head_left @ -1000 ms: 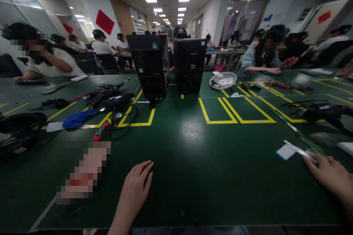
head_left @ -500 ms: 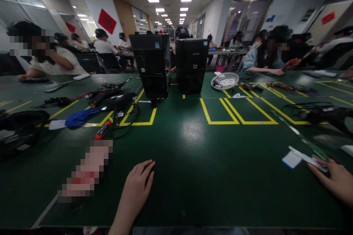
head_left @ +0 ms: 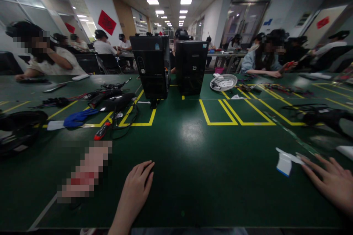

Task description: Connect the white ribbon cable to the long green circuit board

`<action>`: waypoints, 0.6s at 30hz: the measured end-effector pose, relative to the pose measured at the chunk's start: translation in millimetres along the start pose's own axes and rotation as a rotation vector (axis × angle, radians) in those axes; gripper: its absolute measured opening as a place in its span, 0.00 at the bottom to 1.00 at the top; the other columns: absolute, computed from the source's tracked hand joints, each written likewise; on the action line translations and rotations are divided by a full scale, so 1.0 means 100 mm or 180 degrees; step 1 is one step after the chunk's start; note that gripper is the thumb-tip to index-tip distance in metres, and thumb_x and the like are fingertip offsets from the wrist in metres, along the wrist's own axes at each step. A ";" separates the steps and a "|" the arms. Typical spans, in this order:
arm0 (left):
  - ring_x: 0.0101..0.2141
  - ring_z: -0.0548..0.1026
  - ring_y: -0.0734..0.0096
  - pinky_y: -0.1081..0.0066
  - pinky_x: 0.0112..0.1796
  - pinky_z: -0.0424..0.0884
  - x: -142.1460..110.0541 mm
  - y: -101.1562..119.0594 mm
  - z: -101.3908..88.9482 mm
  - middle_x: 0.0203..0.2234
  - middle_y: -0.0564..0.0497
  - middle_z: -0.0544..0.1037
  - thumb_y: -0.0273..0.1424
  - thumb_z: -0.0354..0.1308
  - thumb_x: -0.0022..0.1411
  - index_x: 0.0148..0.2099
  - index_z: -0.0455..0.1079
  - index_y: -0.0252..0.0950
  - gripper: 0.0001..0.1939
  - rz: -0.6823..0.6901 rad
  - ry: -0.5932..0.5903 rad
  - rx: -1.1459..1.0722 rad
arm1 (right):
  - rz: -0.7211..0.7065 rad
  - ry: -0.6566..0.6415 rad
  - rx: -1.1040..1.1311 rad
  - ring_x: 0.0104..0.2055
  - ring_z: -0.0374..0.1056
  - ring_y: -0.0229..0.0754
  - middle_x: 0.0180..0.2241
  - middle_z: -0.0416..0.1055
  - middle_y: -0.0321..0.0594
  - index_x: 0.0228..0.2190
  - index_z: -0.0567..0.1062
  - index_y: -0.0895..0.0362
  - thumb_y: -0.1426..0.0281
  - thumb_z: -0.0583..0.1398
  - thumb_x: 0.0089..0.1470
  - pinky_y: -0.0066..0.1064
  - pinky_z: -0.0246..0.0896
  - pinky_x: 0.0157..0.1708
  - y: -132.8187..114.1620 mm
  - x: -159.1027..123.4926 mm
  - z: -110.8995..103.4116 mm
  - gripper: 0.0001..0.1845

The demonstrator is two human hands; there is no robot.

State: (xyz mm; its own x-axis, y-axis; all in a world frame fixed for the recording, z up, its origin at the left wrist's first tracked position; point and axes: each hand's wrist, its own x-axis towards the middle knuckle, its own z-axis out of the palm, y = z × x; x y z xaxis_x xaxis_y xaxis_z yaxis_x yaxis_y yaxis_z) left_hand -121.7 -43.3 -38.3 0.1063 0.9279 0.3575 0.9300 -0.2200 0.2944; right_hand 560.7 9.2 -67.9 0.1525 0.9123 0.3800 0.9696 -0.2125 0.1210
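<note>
My left hand [head_left: 137,184] rests on the green tabletop, its fingers stretched forward with nothing in them. At the right edge, my right hand [head_left: 332,180] lies low over the table with its fingers spread. Its fingertips reach the near end of a flat white ribbon cable [head_left: 284,163], which is bent and has a blue-edged end. Whether the fingertips press on the cable I cannot tell. A long thin green strip [head_left: 292,134], perhaps a circuit board, runs away from the same fingers toward the yellow tape lines.
Two black computer towers [head_left: 150,68] stand mid-table. Left are a red-and-black screwdriver [head_left: 102,131], a blue glove [head_left: 79,118] and black cables. A white round basket [head_left: 223,82] sits behind, a black cabled object [head_left: 327,114] right. Several people sit around the room.
My right hand has moved slightly left and its fingers have spread. The ribbon cable has turned and shifted a little left. My left hand has stayed in place.
</note>
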 end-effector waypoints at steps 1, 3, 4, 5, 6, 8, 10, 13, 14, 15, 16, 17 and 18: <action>0.50 0.72 0.57 0.53 0.50 0.70 0.00 0.00 0.00 0.50 0.44 0.74 0.34 0.47 0.68 0.54 0.70 0.36 0.18 -0.0002 -0.0003 -0.0008 | -0.0114 -0.0032 0.0098 0.64 0.50 0.61 0.58 0.62 0.51 0.51 0.74 0.53 0.46 0.37 0.53 0.57 0.52 0.55 -0.11 -0.01 -0.03 0.41; 0.50 0.71 0.57 0.53 0.50 0.70 0.01 -0.01 0.01 0.50 0.44 0.74 0.34 0.47 0.68 0.55 0.70 0.37 0.18 0.0000 -0.0016 -0.0015 | -0.0362 -0.0094 0.0323 0.64 0.49 0.62 0.59 0.61 0.52 0.51 0.74 0.55 0.46 0.38 0.54 0.56 0.53 0.56 -0.39 -0.02 -0.09 0.41; 0.51 0.71 0.56 0.53 0.50 0.70 0.01 -0.01 0.01 0.51 0.44 0.74 0.35 0.47 0.68 0.55 0.70 0.37 0.18 -0.0007 -0.0022 -0.0011 | -0.0476 -0.0096 0.0438 0.64 0.49 0.61 0.59 0.60 0.52 0.51 0.74 0.56 0.47 0.39 0.55 0.55 0.53 0.57 -0.56 -0.03 -0.12 0.40; 0.51 0.71 0.56 0.53 0.50 0.70 0.02 -0.01 0.01 0.51 0.44 0.73 0.35 0.47 0.68 0.55 0.70 0.37 0.18 -0.0015 -0.0024 -0.0006 | -0.0588 -0.0097 0.0547 0.65 0.50 0.61 0.60 0.60 0.51 0.52 0.74 0.57 0.48 0.40 0.56 0.54 0.53 0.57 -0.74 -0.04 -0.16 0.38; 0.51 0.71 0.56 0.53 0.50 0.70 0.02 0.00 0.01 0.51 0.44 0.73 0.34 0.47 0.68 0.55 0.70 0.37 0.18 -0.0020 -0.0024 -0.0001 | -0.0711 -0.0116 0.0643 0.65 0.50 0.60 0.60 0.60 0.51 0.52 0.73 0.56 0.49 0.41 0.58 0.54 0.52 0.58 -0.94 -0.06 -0.20 0.36; 0.50 0.71 0.56 0.53 0.50 0.70 0.03 0.00 0.00 0.50 0.44 0.74 0.34 0.47 0.68 0.55 0.70 0.37 0.18 -0.0027 -0.0012 -0.0003 | -0.1004 -0.0183 0.0863 0.64 0.51 0.57 0.60 0.60 0.50 0.54 0.71 0.57 0.50 0.43 0.59 0.53 0.52 0.59 -1.36 -0.10 -0.30 0.34; 0.50 0.72 0.57 0.53 0.49 0.70 0.03 0.01 0.00 0.50 0.44 0.74 0.33 0.48 0.68 0.55 0.70 0.37 0.17 0.0001 0.0019 -0.0017 | -0.1276 -0.0370 0.1018 0.64 0.53 0.54 0.62 0.58 0.47 0.59 0.67 0.54 0.50 0.45 0.60 0.53 0.53 0.59 -1.79 -0.16 -0.42 0.33; 0.50 0.72 0.58 0.54 0.50 0.70 0.03 0.02 -0.01 0.49 0.45 0.74 0.33 0.48 0.68 0.54 0.70 0.38 0.17 0.0027 0.0051 -0.0019 | -0.1542 -0.0503 0.1165 0.65 0.51 0.53 0.64 0.54 0.44 0.61 0.62 0.51 0.50 0.47 0.61 0.54 0.51 0.60 -2.41 -0.28 -0.65 0.33; 0.50 0.72 0.58 0.54 0.50 0.70 0.03 0.02 -0.01 0.50 0.45 0.74 0.33 0.48 0.68 0.54 0.70 0.38 0.17 0.0025 0.0054 -0.0010 | -0.1649 -0.0550 0.1228 0.66 0.49 0.52 0.64 0.53 0.43 0.62 0.61 0.50 0.50 0.47 0.61 0.54 0.51 0.60 -2.59 -0.34 -0.73 0.32; 0.50 0.72 0.58 0.54 0.50 0.70 0.03 0.03 -0.01 0.50 0.44 0.74 0.33 0.48 0.68 0.54 0.70 0.38 0.17 0.0022 0.0056 0.0002 | -0.1755 -0.0602 0.1297 0.66 0.48 0.52 0.65 0.52 0.42 0.62 0.60 0.50 0.50 0.48 0.61 0.55 0.50 0.61 -2.77 -0.39 -0.80 0.32; 0.49 0.72 0.58 0.54 0.50 0.70 0.04 0.03 -0.01 0.50 0.44 0.74 0.33 0.48 0.68 0.54 0.70 0.37 0.17 0.0021 0.0060 0.0015 | -0.1830 -0.0647 0.1367 0.67 0.46 0.52 0.65 0.51 0.42 0.62 0.59 0.49 0.51 0.48 0.61 0.55 0.48 0.61 -2.94 -0.46 -0.88 0.32; 0.49 0.72 0.58 0.54 0.50 0.70 0.04 0.03 0.00 0.49 0.44 0.74 0.33 0.48 0.68 0.54 0.70 0.37 0.17 0.0018 0.0073 0.0025 | -0.1881 -0.0701 0.1428 0.67 0.45 0.52 0.66 0.50 0.41 0.63 0.58 0.50 0.51 0.48 0.61 0.56 0.47 0.62 -3.09 -0.52 -0.94 0.32; 0.49 0.72 0.58 0.54 0.50 0.70 0.04 0.03 0.00 0.49 0.44 0.74 0.33 0.48 0.68 0.54 0.71 0.37 0.17 0.0008 0.0091 0.0034 | -0.1917 -0.0754 0.1487 0.68 0.43 0.53 0.66 0.49 0.41 0.63 0.58 0.50 0.51 0.48 0.62 0.56 0.46 0.62 -3.23 -0.58 -1.00 0.33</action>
State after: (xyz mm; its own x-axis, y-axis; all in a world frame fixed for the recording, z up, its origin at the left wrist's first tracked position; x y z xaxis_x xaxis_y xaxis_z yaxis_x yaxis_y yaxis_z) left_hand -118.3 -40.8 -35.9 0.0988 0.9183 0.3834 0.9335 -0.2190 0.2840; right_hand 219.8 -10.5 -37.2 -0.4373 0.8849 0.1603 0.8701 0.4614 -0.1733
